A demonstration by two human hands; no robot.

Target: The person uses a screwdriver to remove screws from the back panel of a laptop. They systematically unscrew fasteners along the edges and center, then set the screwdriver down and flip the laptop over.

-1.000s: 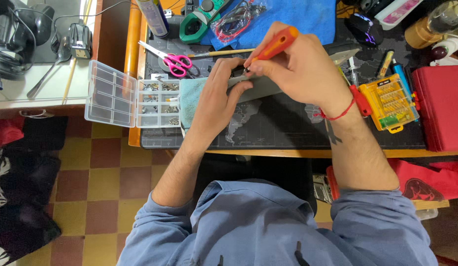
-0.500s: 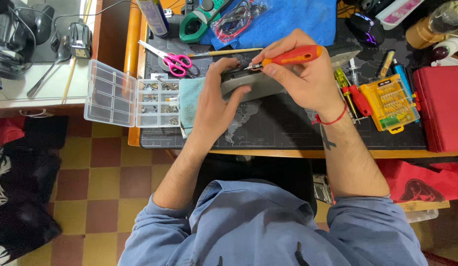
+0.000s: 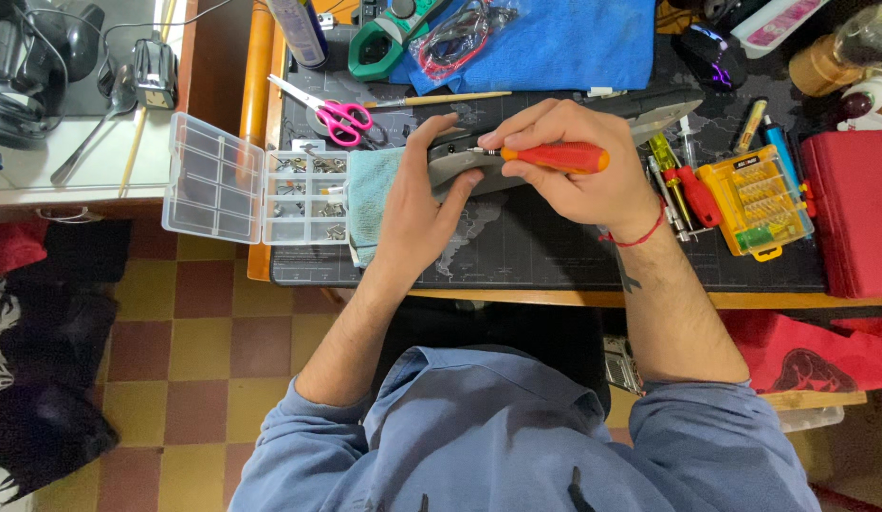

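The right hand [image 3: 578,180] is closed around a screwdriver [image 3: 553,156] with an orange-red handle, fingers wrapped tight on it; the tool lies nearly level, its tip pointing toward the left hand and meeting the top of a grey device [image 3: 517,152]. The left hand [image 3: 422,204] is clamped on that device — thumb along its upper edge, fingers curled under the near end; the device sits tilted above the dark mat [image 3: 536,256], between the two hands.

Just under the left palm lies a pale blue cloth [image 3: 370,194]; beyond it, further from the grip, an open clear parts box [image 3: 247,190] with small screws in its cells. Above the left thumb lie pink scissors [image 3: 332,114] and a thin brush [image 3: 441,98]; above the right knuckles, a blue towel [image 3: 564,43]. Past the right wrist — a red-handled driver [image 3: 692,190], then a yellow bit case [image 3: 759,199], then a red box [image 3: 854,213] well apart.
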